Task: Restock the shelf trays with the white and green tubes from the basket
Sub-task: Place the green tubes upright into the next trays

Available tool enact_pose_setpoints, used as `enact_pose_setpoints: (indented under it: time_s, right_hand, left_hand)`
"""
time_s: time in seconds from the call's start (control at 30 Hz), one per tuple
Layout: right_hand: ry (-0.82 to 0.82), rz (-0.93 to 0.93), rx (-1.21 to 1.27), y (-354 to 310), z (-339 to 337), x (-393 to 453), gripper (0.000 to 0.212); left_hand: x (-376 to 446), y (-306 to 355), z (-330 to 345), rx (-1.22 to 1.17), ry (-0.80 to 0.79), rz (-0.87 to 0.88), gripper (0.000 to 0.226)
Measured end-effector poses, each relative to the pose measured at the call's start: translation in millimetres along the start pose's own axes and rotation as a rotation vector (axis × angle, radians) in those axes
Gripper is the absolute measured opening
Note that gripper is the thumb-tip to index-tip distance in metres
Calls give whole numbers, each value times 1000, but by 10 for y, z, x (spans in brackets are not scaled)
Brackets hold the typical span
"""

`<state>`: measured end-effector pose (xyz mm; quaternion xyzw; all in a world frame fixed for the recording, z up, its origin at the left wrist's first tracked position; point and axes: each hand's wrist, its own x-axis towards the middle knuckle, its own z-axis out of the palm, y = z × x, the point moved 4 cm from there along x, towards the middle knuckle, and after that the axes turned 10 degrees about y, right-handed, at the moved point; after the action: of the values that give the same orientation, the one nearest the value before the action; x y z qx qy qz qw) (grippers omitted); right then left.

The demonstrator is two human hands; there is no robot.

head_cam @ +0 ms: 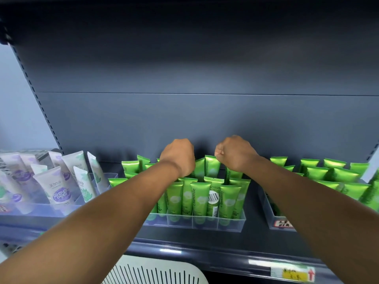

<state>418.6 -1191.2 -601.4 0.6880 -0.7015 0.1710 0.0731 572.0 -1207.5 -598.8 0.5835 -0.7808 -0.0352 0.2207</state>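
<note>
I'm reaching both arms out, my left hand [178, 155] and right hand [235, 153] curling over the back green tubes [212, 165]; grip hidden. Three trays [205, 223] showing.

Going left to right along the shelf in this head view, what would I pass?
White tubes in the left tray → left hand → right hand, both over the middle tray's green tubes → right tray's green tubes.

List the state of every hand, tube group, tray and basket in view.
left hand: curled over the back-row green tubes, grip hidden
right hand: pinching a green tube's top
middle tray: packed with upright green tubes
white tubes: leaning loosely
right tray: stocked
basket: contents unseen
</note>
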Motion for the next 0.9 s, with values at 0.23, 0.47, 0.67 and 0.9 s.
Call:
enact_pose_setpoints:
  time_s: [0.23,0.47,0.67,0.9]
  right_hand:
    - [1,-1,49,-33,5,61,21]
    - [-30,-34,82,-15,8,51,19]
    - [-56,-46,83,-29,49,33,19]
    - [-75,-37,69,-56,31,19,17]
  left_hand:
    - [31,148,62,-55,-47,148,22]
    - [6,200,136,-82,-75,194,21]
    - [6,187,182,-77,-77,179,20]
    - [27,129,193,-101,-70,142,14]
